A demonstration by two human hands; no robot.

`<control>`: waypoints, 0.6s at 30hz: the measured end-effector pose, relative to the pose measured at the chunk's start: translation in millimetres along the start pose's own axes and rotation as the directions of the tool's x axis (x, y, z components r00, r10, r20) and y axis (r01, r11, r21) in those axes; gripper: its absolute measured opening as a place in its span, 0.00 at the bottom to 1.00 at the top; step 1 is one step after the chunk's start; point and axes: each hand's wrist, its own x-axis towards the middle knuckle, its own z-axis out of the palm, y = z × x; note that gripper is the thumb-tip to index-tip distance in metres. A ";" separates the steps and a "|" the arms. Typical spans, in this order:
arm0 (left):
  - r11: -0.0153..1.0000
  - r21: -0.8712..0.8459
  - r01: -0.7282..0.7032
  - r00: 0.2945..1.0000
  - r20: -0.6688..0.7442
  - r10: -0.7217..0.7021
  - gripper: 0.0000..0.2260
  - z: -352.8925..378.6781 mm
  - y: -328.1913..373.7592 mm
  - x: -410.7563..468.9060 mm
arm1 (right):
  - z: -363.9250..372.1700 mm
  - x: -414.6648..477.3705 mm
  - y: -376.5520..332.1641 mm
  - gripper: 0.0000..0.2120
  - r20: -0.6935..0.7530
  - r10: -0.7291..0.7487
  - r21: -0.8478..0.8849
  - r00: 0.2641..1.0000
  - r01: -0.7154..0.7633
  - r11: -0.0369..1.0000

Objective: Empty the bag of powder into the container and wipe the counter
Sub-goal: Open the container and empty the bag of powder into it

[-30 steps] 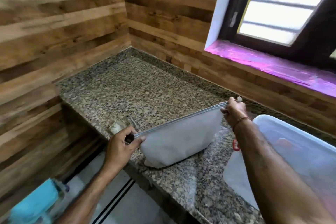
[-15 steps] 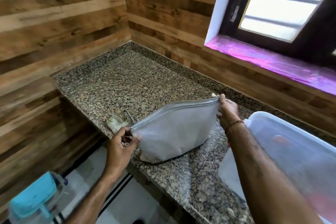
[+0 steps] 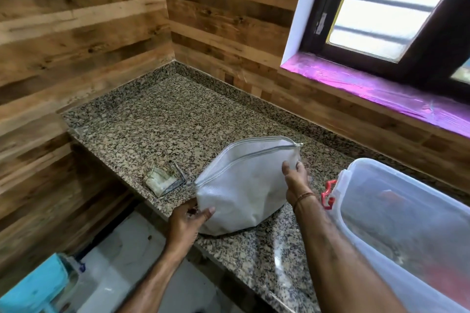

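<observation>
A white zippered mesh bag [image 3: 241, 180] stands on the speckled granite counter [image 3: 162, 124], its zipper mouth gaping open along the top. My left hand [image 3: 187, 221] grips the bag's lower left corner at the counter's front edge. My right hand [image 3: 295, 183] holds the bag's right side, thumb on the front, fingers behind it. To the right sits a large clear plastic container [image 3: 396, 223] with a red latch [image 3: 329, 194]; its inside looks hazy. The powder inside the bag is not visible.
A small dirty folded cloth [image 3: 164, 180] lies on the counter left of the bag. Wooden panel walls close the corner behind. A window with a purple-covered sill [image 3: 381, 91] is at the right. A blue object [image 3: 33, 287] sits on the floor below.
Both hands have slid down from the zipper ends to the bag's sides. The zipper mouth, pulled taut before, now gapes open. The camera view shifted slightly.
</observation>
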 end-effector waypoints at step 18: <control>0.977 -0.195 0.087 0.983 -0.143 -0.116 0.05 -36.5 -10.1 56.5 | -18.1 -2.3 33.1 0.10 -0.151 -0.138 -0.057 0.979 0.131 0.990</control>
